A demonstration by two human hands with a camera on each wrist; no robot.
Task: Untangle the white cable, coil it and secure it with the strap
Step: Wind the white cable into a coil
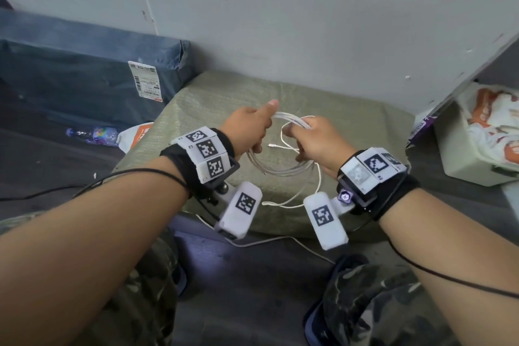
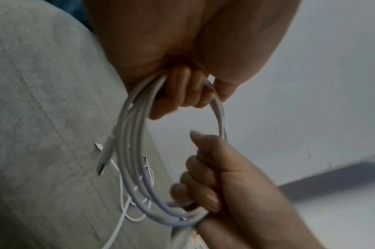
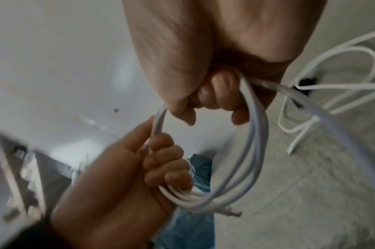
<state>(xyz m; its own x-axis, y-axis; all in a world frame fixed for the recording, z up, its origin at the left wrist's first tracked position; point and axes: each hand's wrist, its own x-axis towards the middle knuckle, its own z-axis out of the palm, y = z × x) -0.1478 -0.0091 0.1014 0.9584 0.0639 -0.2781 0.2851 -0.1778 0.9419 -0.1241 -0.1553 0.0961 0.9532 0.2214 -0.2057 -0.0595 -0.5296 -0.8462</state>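
The white cable point(image 1: 280, 171) is wound into a coil of several loops, held up between both hands above a green woven surface point(image 1: 351, 121). My left hand point(image 1: 247, 132) grips the coil's left side with fingers curled round the strands point(image 2: 131, 160). My right hand point(image 1: 311, 143) grips the opposite side point(image 3: 254, 160). A loose tail point(image 1: 292, 202) trails down onto the surface toward me. One plug end point(image 2: 103, 160) sticks out of the coil. A small dark object point(image 3: 308, 81) lies under the loose strands; I cannot tell what it is.
A blue-grey wrapped parcel point(image 1: 84, 78) stands at the left with a plastic bottle point(image 1: 95, 135) beside it. A white bin point(image 1: 463, 166) of packets sits at the right. A grey wall runs behind. Another white lead point(image 1: 280, 240) lies on the floor by my knees.
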